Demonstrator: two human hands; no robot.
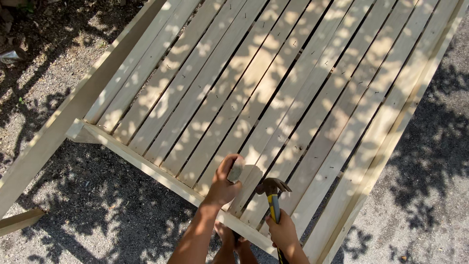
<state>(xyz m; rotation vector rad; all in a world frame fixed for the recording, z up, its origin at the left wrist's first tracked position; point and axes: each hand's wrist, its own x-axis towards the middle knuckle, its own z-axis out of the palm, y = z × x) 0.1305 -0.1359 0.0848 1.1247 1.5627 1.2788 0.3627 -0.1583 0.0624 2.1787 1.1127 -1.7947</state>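
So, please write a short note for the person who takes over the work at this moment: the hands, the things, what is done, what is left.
Left hand: presses a small pale wooden block against a slat end, near the front rail.
Right hand: grips the yellow-and-black-handled claw hammer, head close to the block.
Pale slatted wooden frame: lies tilted on the gravel ground; many slats already carry nails in rows.
Done: slats are laid side by side with narrow gaps.
Left: probably fixing the slat ends at the front rail; I cannot see nails there.

Outdoors, bright sun | grey gravel ground [97, 205] dappled with leafy tree shadows | dark soil and debris [29, 24] at upper left | loose pale timber offcut [19, 221] lying at left edge
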